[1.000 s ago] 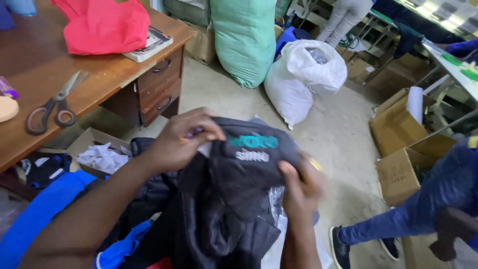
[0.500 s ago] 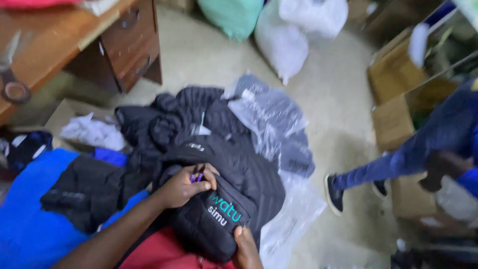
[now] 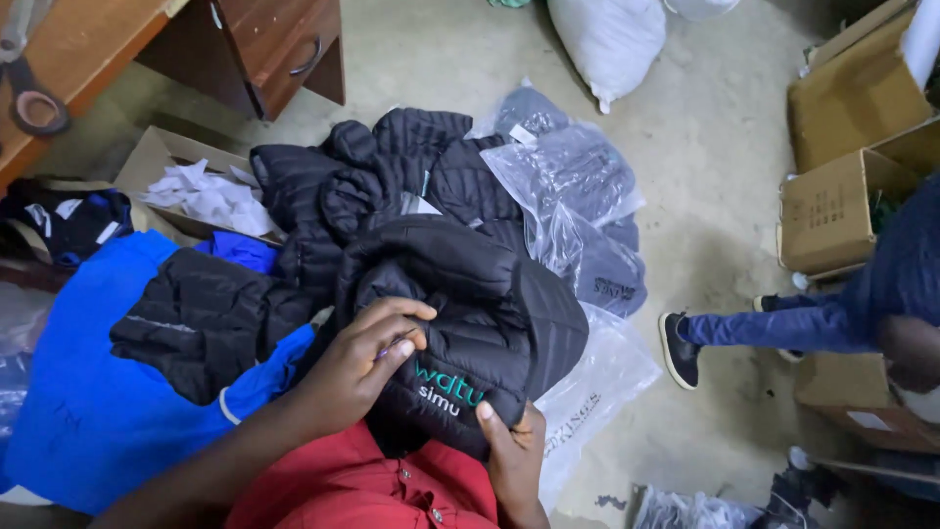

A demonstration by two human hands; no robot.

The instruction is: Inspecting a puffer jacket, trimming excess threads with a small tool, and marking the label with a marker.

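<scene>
The floor (image 3: 725,196) is bare grey concrete, scuffed and dusty. At upper left stands a brown wooden desk (image 3: 98,49) with a drawer unit (image 3: 279,44) below its top; the drawer has a curved metal handle. Scissors (image 3: 29,78) lie on the desk top. A white sack (image 3: 612,39) sits at the top edge. Cardboard boxes (image 3: 842,176) are stacked along the right side, one of them open. An open flat box (image 3: 157,162) lies under the desk. Light is even and soft, with no hard shadows.

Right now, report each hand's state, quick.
Left hand: closed, gripping the black quilted jacket.
Right hand: holding the same jacket from below.
</scene>
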